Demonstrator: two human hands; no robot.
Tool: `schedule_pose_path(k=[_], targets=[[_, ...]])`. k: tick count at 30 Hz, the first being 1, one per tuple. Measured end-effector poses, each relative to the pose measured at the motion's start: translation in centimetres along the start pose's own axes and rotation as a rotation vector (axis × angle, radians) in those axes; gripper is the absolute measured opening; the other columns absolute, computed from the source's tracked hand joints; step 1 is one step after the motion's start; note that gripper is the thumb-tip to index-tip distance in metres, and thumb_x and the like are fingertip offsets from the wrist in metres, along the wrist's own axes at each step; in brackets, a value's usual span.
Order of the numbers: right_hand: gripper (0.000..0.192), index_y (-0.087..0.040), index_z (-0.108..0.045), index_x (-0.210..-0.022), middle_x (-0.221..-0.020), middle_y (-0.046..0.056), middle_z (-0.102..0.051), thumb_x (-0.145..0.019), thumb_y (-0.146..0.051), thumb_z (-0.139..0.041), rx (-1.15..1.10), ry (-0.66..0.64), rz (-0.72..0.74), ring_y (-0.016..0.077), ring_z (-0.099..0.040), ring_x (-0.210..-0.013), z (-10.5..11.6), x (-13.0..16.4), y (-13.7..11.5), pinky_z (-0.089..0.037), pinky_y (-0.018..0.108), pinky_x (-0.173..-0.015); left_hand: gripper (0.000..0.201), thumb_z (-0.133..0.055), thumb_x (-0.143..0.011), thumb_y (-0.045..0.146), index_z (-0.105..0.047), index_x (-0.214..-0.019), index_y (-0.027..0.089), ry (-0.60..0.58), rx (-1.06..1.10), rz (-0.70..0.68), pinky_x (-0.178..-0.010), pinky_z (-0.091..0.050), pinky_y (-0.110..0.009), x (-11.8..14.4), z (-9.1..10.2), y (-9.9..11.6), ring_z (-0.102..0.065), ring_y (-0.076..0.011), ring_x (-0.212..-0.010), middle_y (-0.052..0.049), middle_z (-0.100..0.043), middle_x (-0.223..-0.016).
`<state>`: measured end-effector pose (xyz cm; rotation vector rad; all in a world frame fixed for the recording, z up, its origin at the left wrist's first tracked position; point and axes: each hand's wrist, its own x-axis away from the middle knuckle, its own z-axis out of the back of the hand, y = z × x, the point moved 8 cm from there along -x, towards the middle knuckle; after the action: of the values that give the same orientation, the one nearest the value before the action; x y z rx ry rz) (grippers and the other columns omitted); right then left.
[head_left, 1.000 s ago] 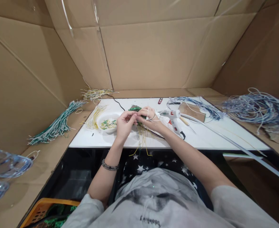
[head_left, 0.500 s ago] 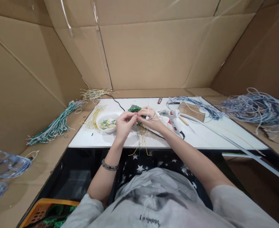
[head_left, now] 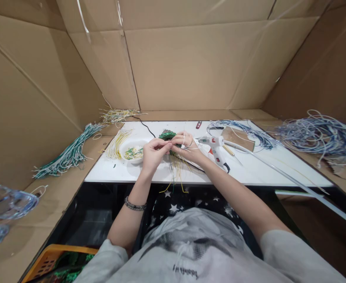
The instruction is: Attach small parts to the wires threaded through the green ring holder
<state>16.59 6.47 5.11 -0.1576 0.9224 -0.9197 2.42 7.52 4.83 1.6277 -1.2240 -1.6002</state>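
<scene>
Over the white board, my left hand (head_left: 155, 152) and my right hand (head_left: 187, 146) meet fingertip to fingertip, both pinched closed. Just behind the fingers is a shiny green piece (head_left: 167, 135), partly hidden by them. Thin white wires (head_left: 191, 146) cross the back of my right hand and stick out past it. Below the hands, yellow wires (head_left: 177, 173) hang down over the board's front edge. What the fingertips pinch is too small and covered to make out. A white bowl (head_left: 134, 160) with short green and yellow wire bits stands left of my left hand.
Right of the hands lie a white glue gun (head_left: 218, 148) and an awl (head_left: 229, 150). Wire bundles lie around: green-white (head_left: 72, 151), yellow (head_left: 116, 145), blue-white (head_left: 320, 133). A clear tube (head_left: 279, 173) slants across the right side. An orange basket (head_left: 50, 255) is at lower left.
The left fingertips have shifted very slightly against the right ones. The green piece shows a little more behind the fingers. Everything else stays in place apart from a slight camera shift.
</scene>
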Motion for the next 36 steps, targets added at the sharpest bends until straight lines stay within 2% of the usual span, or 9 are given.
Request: schedule_pose_path(k=[5,9,15,18,21,25,31,36], targets=[[0.029,-0.027,-0.079,-0.081,-0.090,0.004,-0.078,-0.099,-0.045,-0.066,-0.007,0.002,0.011,0.0253,-0.058,-0.099,0.0,0.0,0.0,-0.038,0.047,-0.097,0.015,-0.089,-0.066,0.028,-0.079,-0.068,0.018,-0.012,-0.035,0.027,-0.054,-0.052,-0.027,-0.1,0.2,0.0,-0.061,-0.0110,-0.052,-0.004,-0.072,-0.075],[0.034,-0.027,-0.078,-0.080,-0.087,0.004,-0.078,-0.098,-0.052,-0.065,-0.033,0.004,0.005,0.0257,-0.058,-0.097,0.0,0.1,-0.2,-0.039,0.047,-0.096,0.014,-0.088,-0.067,0.029,-0.079,-0.070,0.018,-0.037,-0.068,0.067,-0.054,-0.053,-0.027,-0.1,0.1,-0.1,-0.062,-0.0128,-0.053,-0.004,-0.074,-0.070],[0.039,-0.024,-0.071,-0.082,-0.086,0.004,-0.072,-0.099,-0.057,-0.061,-0.055,0.175,0.036,0.0210,-0.061,-0.087,1.7,0.2,-1.2,-0.041,0.041,-0.092,0.019,-0.088,-0.070,0.032,-0.078,-0.076,0.017,-0.008,-0.034,0.091,-0.058,-0.057,-0.027,-0.2,0.4,-0.7,-0.066,-0.0134,-0.055,-0.005,-0.075,-0.070],[0.042,-0.024,-0.063,-0.076,-0.075,0.000,-0.063,-0.096,-0.061,-0.062,-0.023,0.238,0.008,0.0190,-0.056,-0.076,2.3,0.2,-1.1,-0.041,0.039,-0.085,0.022,-0.090,-0.068,0.035,-0.077,-0.074,0.018,0.029,0.005,0.084,-0.058,-0.060,-0.029,-0.4,0.7,-0.8,-0.065,-0.0141,-0.054,-0.003,-0.073,-0.066],[0.043,-0.024,-0.057,-0.075,-0.067,-0.003,-0.057,-0.095,-0.061,-0.061,-0.030,0.176,-0.022,0.0169,-0.053,-0.068,1.9,0.2,-1.0,-0.040,0.038,-0.085,0.023,-0.091,-0.067,0.037,-0.076,-0.073,0.020,0.059,0.005,0.071,-0.055,-0.061,-0.031,-0.6,1.1,-0.6,-0.066,-0.0149,-0.053,-0.003,-0.073,-0.066],[0.041,-0.023,-0.053,-0.076,-0.073,-0.001,-0.064,-0.096,-0.057,-0.063,-0.099,0.089,-0.022,0.0163,-0.058,-0.072,1.4,0.3,-1.6,-0.040,0.036,-0.086,0.024,-0.090,-0.067,0.035,-0.076,-0.075,0.017,0.077,-0.007,0.066,-0.055,-0.060,-0.027,-0.7,1.3,-0.4,-0.066,-0.0130,-0.053,-0.003,-0.073,-0.067],[0.030,-0.023,-0.060,-0.079,-0.082,0.002,-0.072,-0.097,-0.047,-0.064,-0.093,0.073,0.022,0.0189,-0.063,-0.080,1.3,0.4,-2.1,-0.041,0.039,-0.092,0.024,-0.089,-0.070,0.036,-0.076,-0.078,0.017,0.063,-0.011,0.056,-0.057,-0.060,-0.027,-0.6,1.3,-0.4,-0.066,-0.0131,-0.053,-0.002,-0.072,-0.066],[0.032,-0.024,-0.065,-0.079,-0.085,0.004,-0.074,-0.101,-0.046,-0.058,-0.116,0.053,0.065,0.0201,-0.066,-0.082,1.2,0.1,-2.4,-0.046,0.040,-0.091,0.032,-0.093,-0.065,0.041,-0.075,-0.076,0.017,0.047,0.029,0.073,-0.056,-0.061,-0.028,-0.5,0.9,-0.4,-0.066,-0.0134,-0.054,-0.003,-0.074,-0.070]])
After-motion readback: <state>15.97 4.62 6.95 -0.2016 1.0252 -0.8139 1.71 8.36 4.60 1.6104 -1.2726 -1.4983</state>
